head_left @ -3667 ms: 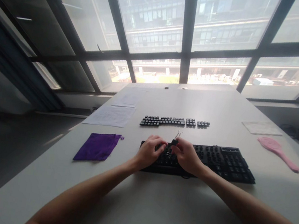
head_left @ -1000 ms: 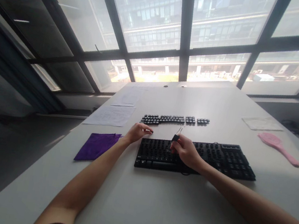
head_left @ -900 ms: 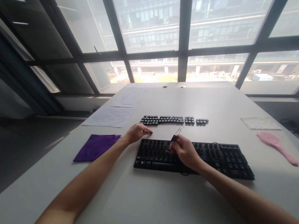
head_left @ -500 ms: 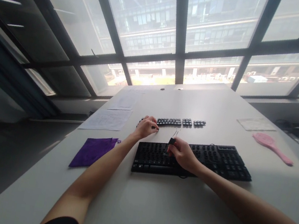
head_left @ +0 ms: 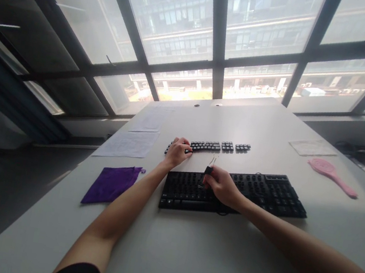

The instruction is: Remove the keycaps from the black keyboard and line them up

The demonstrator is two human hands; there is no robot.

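Observation:
My left hand is over the left part of a group of loose black keycaps, laid out in rows on the table. Its thumb and fingers close on a keycap at the group's near edge, mostly covered by the fingertips. A keycap puller with a black handle and thin wire ends is pinched in my right hand. That hand hovers above the left half of a black keyboard, where many key positions show bare switches. At the keyboard's right end, several keys appear to be still capped.
A purple cloth pouch lies left of my left forearm, with white paper sheets beyond it. On the right are a pink hairbrush and a flat pale packet. Large windows stand behind the white table.
The keycap in my left hand has moved from just in front of the rows to their near edge. My right hand keeps the puller in nearly the same place.

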